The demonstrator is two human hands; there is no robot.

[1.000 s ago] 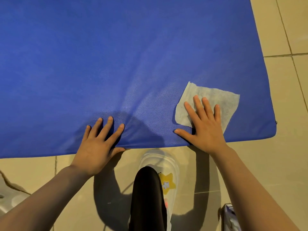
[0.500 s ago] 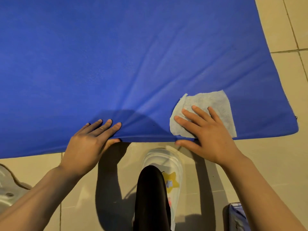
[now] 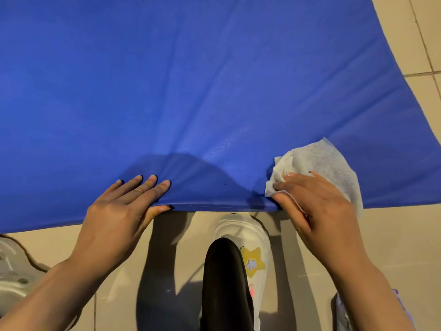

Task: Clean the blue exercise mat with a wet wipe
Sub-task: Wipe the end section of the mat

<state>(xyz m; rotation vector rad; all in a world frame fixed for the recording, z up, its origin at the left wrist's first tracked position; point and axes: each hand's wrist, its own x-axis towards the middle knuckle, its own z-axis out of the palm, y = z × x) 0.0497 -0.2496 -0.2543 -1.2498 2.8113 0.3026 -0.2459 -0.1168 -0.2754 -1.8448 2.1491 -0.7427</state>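
Looking down, head view: I see the blue mat (image 3: 191, 91) spread on the tiled floor (image 3: 393, 235).
Left hand (image 3: 121, 211): flat, released, pressing the mat's near edge.
Right hand (image 3: 317, 204): grasping the bunched wet wipe (image 3: 319, 161) at the mat's near edge.

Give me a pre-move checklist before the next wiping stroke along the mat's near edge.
1. Wet wipe under right hand: ok, though bunched at its left corner.
2. Wipe lying flat: not ok, crumpled near the fingers.
3. Left hand pinning the blue mat at its near edge: ok.
4. Mat flat: not ok, creases fan out between the hands.
5. Wipe wet enough: cannot tell.
6. Shoe clear of the mat edge: cannot tell.
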